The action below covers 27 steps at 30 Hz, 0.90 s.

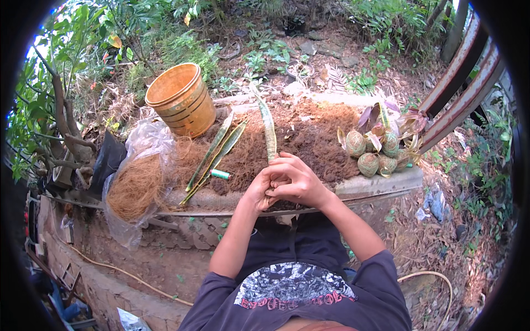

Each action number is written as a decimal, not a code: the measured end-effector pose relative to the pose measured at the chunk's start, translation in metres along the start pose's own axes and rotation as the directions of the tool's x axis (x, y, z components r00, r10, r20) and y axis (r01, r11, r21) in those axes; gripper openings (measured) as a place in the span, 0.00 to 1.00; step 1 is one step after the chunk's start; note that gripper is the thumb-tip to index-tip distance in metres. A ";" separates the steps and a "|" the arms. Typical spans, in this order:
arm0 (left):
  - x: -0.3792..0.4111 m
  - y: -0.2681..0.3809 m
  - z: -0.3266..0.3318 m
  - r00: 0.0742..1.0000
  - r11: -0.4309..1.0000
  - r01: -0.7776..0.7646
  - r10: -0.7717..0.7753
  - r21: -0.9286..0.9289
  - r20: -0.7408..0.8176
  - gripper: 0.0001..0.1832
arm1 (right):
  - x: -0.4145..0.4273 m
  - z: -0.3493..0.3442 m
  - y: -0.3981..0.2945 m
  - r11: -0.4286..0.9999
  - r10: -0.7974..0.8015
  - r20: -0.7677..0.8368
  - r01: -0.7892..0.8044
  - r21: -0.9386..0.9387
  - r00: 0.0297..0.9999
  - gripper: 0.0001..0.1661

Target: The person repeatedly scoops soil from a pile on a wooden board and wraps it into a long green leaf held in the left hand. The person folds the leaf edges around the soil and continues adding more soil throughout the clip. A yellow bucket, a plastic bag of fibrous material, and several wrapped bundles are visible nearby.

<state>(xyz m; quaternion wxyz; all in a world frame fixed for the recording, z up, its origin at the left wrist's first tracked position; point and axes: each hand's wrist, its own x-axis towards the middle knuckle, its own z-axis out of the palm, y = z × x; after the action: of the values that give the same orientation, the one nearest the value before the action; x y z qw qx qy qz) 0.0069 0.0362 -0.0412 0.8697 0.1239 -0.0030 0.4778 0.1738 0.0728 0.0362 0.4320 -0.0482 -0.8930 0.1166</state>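
Note:
Both my hands meet over the near edge of the soil-covered work surface. A long variegated snake plant leaf (267,124) rises from between them, its lower end hidden by the fingers. My left hand (261,186) is closed around its base. The fingers of my right hand (296,178) are bent at the same spot, thumb and fingertips close together; whether they pinch the leaf is hidden. Left of the hands lie two more snake plant leaves (223,151) and a spool of green thread (220,174), on brown soil and fibre (248,161).
A clear plastic bag of coir fibre (136,186) lies at the left, with an orange bucket (180,99) behind it. Several thread-wrapped balls with plants (368,164) stand at the right end, beside rusty metal bars (455,91). A hose (124,278) runs along the ground below.

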 end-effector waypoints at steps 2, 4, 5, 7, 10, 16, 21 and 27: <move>0.014 -0.014 0.052 0.907 0.985 -0.058 0.120 0.163 -0.404 0.15 | 0.002 0.001 -0.004 0.981 0.118 -0.028 -0.112 0.156 0.993 0.16; 0.022 -0.021 0.073 0.789 0.960 -0.023 0.188 0.278 -0.585 0.15 | 0.014 -0.002 -0.014 0.963 0.196 -0.014 -0.190 0.193 0.980 0.21; 0.020 -0.023 0.077 0.794 0.933 -0.072 0.268 0.353 -0.545 0.14 | 0.013 0.001 -0.010 0.948 0.260 -0.007 -0.254 0.192 0.966 0.19; 0.014 -0.016 0.080 0.728 0.929 -0.045 0.283 0.368 -0.625 0.14 | 0.022 -0.002 -0.012 0.913 0.374 -0.034 -0.362 0.190 0.927 0.26; 0.031 -0.009 0.066 0.818 0.949 -0.182 0.290 0.256 -0.496 0.23 | 0.018 0.002 -0.007 0.793 0.577 -0.077 -0.534 0.294 0.813 0.33; 0.050 0.005 0.057 0.755 0.946 -0.251 0.323 0.204 -0.571 0.29 | 0.006 0.008 0.008 0.632 0.746 -0.061 -0.677 0.379 0.663 0.32; 0.047 0.023 0.048 0.786 0.869 -0.222 0.428 0.443 -0.445 0.32 | 0.000 0.006 0.007 0.531 0.794 -0.055 -0.647 0.547 0.605 0.21; 0.047 0.020 0.063 0.801 0.839 -0.128 0.402 0.529 -0.444 0.36 | 0.003 0.004 0.000 0.684 0.719 -0.154 -0.651 0.330 0.677 0.18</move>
<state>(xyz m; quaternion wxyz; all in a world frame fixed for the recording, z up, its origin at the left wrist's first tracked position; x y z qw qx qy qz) 0.0229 0.0715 0.0298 0.6990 0.1915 0.3401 0.5992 0.1694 0.0724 0.0360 0.4762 -0.3430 -0.7183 0.3738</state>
